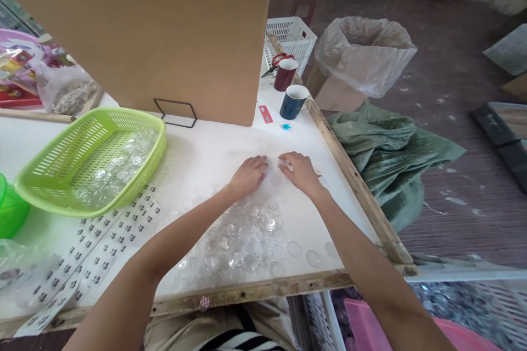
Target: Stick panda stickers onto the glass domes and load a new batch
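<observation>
My left hand (249,175) hovers low over the white tabletop, its fingers bent and the thumb a little apart; I see nothing held in it. Facing it, my right hand (300,171) has its thumb and fingers curled around what looks like a clear disc (285,164), partly hidden by the fingers. A few faint clear discs lie on the table between the hands. Nearer to me spreads a loose pile of clear round discs (242,236), reaching under my left forearm. Single discs (313,258) lie flat at the right of the pile.
A green basket (88,120) with clear discs stands at left beside sticker sheets (99,247). A cardboard sheet (164,33) stands upright behind. Two mugs, one blue (290,107) and one maroon (284,79), stand at the back right. Wooden strips (354,175) edge the table.
</observation>
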Demonstrator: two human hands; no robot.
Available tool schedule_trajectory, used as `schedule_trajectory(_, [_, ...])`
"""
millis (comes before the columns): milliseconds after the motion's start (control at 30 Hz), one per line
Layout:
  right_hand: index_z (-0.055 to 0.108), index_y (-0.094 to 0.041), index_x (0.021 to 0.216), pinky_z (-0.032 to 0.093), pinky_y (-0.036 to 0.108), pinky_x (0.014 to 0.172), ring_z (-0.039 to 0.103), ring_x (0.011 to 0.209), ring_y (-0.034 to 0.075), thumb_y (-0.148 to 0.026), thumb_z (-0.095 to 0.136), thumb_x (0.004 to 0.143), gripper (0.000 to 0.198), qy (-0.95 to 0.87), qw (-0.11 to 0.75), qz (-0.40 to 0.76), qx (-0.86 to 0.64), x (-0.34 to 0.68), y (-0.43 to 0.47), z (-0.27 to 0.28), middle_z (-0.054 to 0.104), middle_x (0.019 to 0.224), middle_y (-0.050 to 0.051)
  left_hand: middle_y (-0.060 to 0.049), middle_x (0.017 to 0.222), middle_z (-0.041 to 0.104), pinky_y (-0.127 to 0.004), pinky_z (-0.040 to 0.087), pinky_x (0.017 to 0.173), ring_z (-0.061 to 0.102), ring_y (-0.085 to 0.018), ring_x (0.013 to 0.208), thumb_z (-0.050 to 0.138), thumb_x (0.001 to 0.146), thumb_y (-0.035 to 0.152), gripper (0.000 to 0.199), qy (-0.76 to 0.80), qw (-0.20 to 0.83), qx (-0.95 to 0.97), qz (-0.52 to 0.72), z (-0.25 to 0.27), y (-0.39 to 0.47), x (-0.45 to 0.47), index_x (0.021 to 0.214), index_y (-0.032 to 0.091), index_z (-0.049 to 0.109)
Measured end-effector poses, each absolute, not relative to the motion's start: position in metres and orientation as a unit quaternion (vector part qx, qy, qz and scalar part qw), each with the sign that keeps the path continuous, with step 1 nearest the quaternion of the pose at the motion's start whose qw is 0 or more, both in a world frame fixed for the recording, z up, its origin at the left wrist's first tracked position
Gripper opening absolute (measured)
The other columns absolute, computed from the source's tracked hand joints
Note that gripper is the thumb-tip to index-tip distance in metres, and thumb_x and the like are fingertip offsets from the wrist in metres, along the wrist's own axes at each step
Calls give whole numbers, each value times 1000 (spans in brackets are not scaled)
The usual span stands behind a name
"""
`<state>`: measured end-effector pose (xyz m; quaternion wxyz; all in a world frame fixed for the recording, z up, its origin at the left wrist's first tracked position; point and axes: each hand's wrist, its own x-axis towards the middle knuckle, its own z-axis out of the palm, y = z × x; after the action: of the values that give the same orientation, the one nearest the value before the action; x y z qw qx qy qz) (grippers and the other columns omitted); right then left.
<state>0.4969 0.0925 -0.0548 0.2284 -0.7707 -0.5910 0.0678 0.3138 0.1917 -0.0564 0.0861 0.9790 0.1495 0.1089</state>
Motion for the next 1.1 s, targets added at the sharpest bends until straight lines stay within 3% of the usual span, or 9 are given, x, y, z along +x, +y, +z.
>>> schedule_trajectory(167, [63, -18, 107, 39, 46, 89, 61, 92, 29, -20, 52, 85, 24, -537, 246, 59, -805, 516, 104, -58, 68, 111, 12, -13, 147, 51, -40, 36, 112, 43, -24, 138, 47, 97, 21, 33, 112, 95, 983, 108, -53, 185, 312, 129, 15, 56])
schedule_trajectory(400, [62, -19, 107, 44, 41, 85, 62, 86, 25, -22, 50, 88, 22, -570, 302, 39, -763, 509, 72, -53, 67, 107, 10, -9, 117, 71, -35, 45, 95, 61, -23, 112, 54, 96, 22, 15, 27, 119, 989, 82, -53, 168, 319, 98, 16, 67])
schedule_trajectory(633, [63, -23, 112, 41, 43, 91, 57, 107, 27, -21, 47, 92, 26, -651, 243, 23, -719, 487, 20, -62, 65, 119, 8, -9, 92, 72, -37, 47, 84, 64, -23, 89, 43, 100, 19, 22, 89, 140, 982, 93, -45, 162, 321, 100, 14, 65])
schedule_trajectory(767, [66, -20, 108, 41, 45, 87, 56, 105, 30, -22, 46, 93, 25, -601, 223, -28, -767, 497, 18, -63, 67, 114, 11, -7, 88, 70, -35, 48, 85, 62, -22, 87, 45, 100, 24, 24, 104, 149, 979, 93, -41, 153, 326, 91, 16, 66])
schedule_trajectory(867, [64, -20, 115, 41, 46, 88, 55, 110, 31, -21, 44, 94, 29, -588, 236, -45, -772, 494, 19, -60, 65, 121, 13, -6, 84, 67, -32, 49, 81, 61, -21, 87, 44, 100, 23, 27, 127, 155, 975, 93, -42, 147, 328, 87, 17, 67])
schedule_trajectory(967, [61, -23, 123, 38, 46, 97, 52, 120, 28, -19, 38, 96, 35, -647, 232, -26, -726, 484, 20, -60, 61, 132, 10, -8, 89, 64, -33, 50, 81, 59, -22, 91, 44, 99, 22, 24, 170, 152, 968, 103, -44, 148, 326, 97, 17, 68])
schedule_trajectory(1100, [65, -22, 114, 35, 47, 99, 53, 121, 28, -19, 38, 96, 33, -646, 232, -37, -726, 484, 19, -65, 64, 128, 10, -16, 116, 57, -43, 46, 92, 53, -30, 108, 53, 96, 26, 27, 232, 132, 956, 120, -43, 160, 315, 119, 13, 60])
